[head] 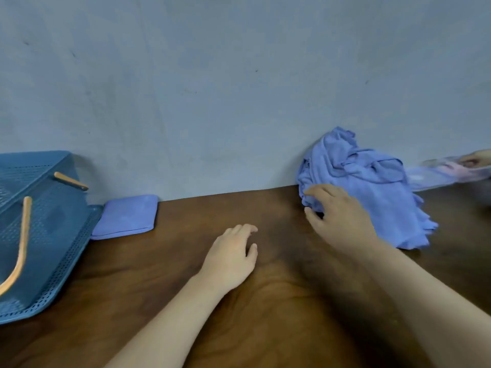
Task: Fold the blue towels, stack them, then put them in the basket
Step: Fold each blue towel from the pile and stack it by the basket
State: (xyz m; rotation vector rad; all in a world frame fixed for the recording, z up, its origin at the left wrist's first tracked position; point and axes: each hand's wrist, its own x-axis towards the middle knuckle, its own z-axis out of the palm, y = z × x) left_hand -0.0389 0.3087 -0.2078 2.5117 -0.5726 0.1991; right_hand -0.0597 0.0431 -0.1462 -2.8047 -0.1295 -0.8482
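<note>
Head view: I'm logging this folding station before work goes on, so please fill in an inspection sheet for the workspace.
Surface: dark wooden table, set against the wall.
Job's things: blue basket at left with orange handles; one folded towel right beside it; unfolded pile at right, against the wall.
Clutter: nothing seen.
Hands: left hand open with relaxed fingers over the table; right hand grips the pile's left edge.
Cables: nothing seen.
Surroundings: plain grey wall; a second person's hand at the right edge, too blurred to tell what it holds.
</note>
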